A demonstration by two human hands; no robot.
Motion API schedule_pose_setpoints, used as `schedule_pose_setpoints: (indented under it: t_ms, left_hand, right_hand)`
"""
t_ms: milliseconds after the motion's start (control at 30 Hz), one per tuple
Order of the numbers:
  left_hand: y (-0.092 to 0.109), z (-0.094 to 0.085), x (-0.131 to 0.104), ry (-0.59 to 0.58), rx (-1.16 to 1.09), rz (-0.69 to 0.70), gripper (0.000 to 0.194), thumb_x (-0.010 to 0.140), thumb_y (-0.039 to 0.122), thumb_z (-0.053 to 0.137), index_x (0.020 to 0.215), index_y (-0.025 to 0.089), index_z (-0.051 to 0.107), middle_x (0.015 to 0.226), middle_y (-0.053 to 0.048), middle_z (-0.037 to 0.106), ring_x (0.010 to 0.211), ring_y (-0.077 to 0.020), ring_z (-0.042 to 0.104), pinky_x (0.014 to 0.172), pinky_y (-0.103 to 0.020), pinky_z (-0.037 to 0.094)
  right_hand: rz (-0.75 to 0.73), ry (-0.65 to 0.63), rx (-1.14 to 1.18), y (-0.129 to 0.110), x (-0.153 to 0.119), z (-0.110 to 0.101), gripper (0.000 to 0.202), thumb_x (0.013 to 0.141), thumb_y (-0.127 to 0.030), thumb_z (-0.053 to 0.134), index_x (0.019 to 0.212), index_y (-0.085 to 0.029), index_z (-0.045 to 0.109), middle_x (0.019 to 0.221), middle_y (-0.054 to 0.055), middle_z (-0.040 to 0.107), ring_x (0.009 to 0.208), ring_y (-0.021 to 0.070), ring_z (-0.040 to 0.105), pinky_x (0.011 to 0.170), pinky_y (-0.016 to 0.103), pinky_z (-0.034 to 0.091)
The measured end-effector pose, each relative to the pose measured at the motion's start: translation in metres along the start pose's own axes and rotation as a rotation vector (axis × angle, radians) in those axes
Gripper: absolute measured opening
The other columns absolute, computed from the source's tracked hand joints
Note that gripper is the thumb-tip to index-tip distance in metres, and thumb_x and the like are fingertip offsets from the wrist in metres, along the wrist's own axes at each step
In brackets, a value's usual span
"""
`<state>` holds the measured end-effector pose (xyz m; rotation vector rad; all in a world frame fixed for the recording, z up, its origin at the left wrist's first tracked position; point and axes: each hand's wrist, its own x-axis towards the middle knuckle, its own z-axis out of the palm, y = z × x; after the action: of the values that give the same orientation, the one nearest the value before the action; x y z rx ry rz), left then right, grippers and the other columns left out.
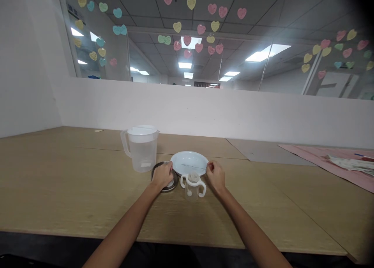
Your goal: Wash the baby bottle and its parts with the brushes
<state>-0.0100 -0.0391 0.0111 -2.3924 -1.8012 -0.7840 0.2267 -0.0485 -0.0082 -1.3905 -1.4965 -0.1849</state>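
Over the white plate at mid-frame, our right hand pinches a thin rod, probably light, stiff and best held near one end; what our left hand grips above the dark-rimmed dish, we cannot tell.

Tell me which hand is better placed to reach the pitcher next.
Probably your left hand: it's nearer the pitcher, over the round dish; whether it holds anything is unclear. Your right hand is farther off, by the right edge of the white plate.
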Motion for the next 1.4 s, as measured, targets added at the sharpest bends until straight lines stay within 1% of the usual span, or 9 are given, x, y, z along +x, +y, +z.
schedule_pose_setpoints:
  t_ms: [133,233,300,367,567,700,933,1233,1400]
  left_hand:
    - [-0.007,0.000,0.003,0.225,-0.348,-0.130,0.011,0.065,0.012,0.042,0.064,0.018,0.051,0.062,-0.001,0.053,0.063,-0.0151,0.049,0.057,-0.024,0.031]
    - [-0.011,0.000,0.009,0.429,-1.072,-0.278,0.010,0.055,0.009,0.044,0.056,0.017,0.048,0.050,0.003,0.044,0.052,-0.0110,0.043,0.050,-0.021,0.029]
    - [-0.012,0.002,0.014,0.434,-1.457,-0.332,0.013,0.050,0.008,0.042,0.056,0.016,0.051,0.048,0.004,0.045,0.049,-0.0096,0.042,0.047,-0.019,0.031]
    - [-0.012,0.004,0.020,0.395,-1.621,-0.353,0.018,0.048,0.009,0.041,0.060,0.014,0.054,0.053,0.002,0.051,0.051,-0.0103,0.047,0.048,-0.019,0.036]
    - [-0.001,0.004,0.024,0.312,-1.845,-0.336,0.013,0.058,0.010,0.045,0.064,0.013,0.056,0.067,-0.001,0.059,0.065,-0.0110,0.056,0.064,-0.022,0.047]
    - [0.010,-0.006,0.019,0.146,-1.990,-0.290,0.010,0.066,0.008,0.048,0.068,0.013,0.057,0.072,-0.003,0.062,0.072,-0.0107,0.058,0.071,-0.021,0.048]
    - [0.021,-0.015,0.013,0.034,-2.147,-0.321,0.015,0.073,0.003,0.046,0.078,0.012,0.057,0.078,-0.003,0.062,0.073,-0.0091,0.059,0.070,-0.020,0.050]
    - [0.021,-0.011,0.012,-0.038,-2.091,-0.266,0.007,0.073,0.010,0.054,0.067,0.013,0.053,0.053,0.003,0.050,0.048,-0.0043,0.047,0.050,-0.015,0.045]
    - [0.028,-0.015,0.005,-0.116,-1.889,-0.117,0.016,0.067,0.025,0.065,0.073,0.010,0.060,0.060,0.001,0.057,0.050,-0.0051,0.050,0.052,-0.017,0.045]
  right_hand:
    - [-0.011,0.011,0.020,-0.002,0.001,-0.002,0.016,0.073,-0.023,0.040,0.072,-0.016,0.054,0.066,0.002,0.054,0.062,0.0144,0.046,0.059,0.025,0.035]
    - [-0.045,0.004,0.036,-0.005,0.002,-0.005,0.014,0.072,-0.021,0.041,0.073,-0.016,0.054,0.068,0.002,0.055,0.063,0.0147,0.047,0.061,0.026,0.035]
    - [-0.098,-0.008,0.036,-0.009,0.002,-0.007,0.013,0.073,-0.021,0.042,0.073,-0.016,0.054,0.068,0.002,0.055,0.064,0.0147,0.048,0.065,0.027,0.035]
    - [-0.154,-0.016,0.034,-0.013,0.001,-0.008,0.013,0.075,-0.021,0.042,0.073,-0.016,0.054,0.068,0.002,0.055,0.065,0.0146,0.048,0.068,0.028,0.035]
    - [-0.249,0.018,0.061,-0.022,-0.001,-0.013,0.017,0.081,-0.024,0.040,0.075,-0.016,0.054,0.072,0.003,0.057,0.070,0.0148,0.050,0.073,0.030,0.034]
    - [-0.285,0.035,0.087,-0.024,0.002,-0.019,0.018,0.082,-0.026,0.040,0.077,-0.017,0.054,0.075,0.004,0.058,0.072,0.0155,0.051,0.075,0.031,0.035]
    - [-0.364,0.082,0.127,-0.029,0.001,-0.023,0.018,0.082,-0.024,0.039,0.081,-0.016,0.055,0.078,0.005,0.059,0.075,0.0165,0.052,0.076,0.033,0.035]
    - [-0.495,0.156,0.155,-0.044,-0.001,-0.032,0.013,0.080,-0.019,0.042,0.081,-0.016,0.054,0.071,0.004,0.058,0.070,0.0160,0.052,0.075,0.035,0.036]
    - [-0.573,0.061,0.132,-0.081,0.006,-0.042,0.028,0.076,-0.031,0.052,0.100,-0.017,0.052,0.091,0.009,0.060,0.085,0.0211,0.054,0.079,0.038,0.037]
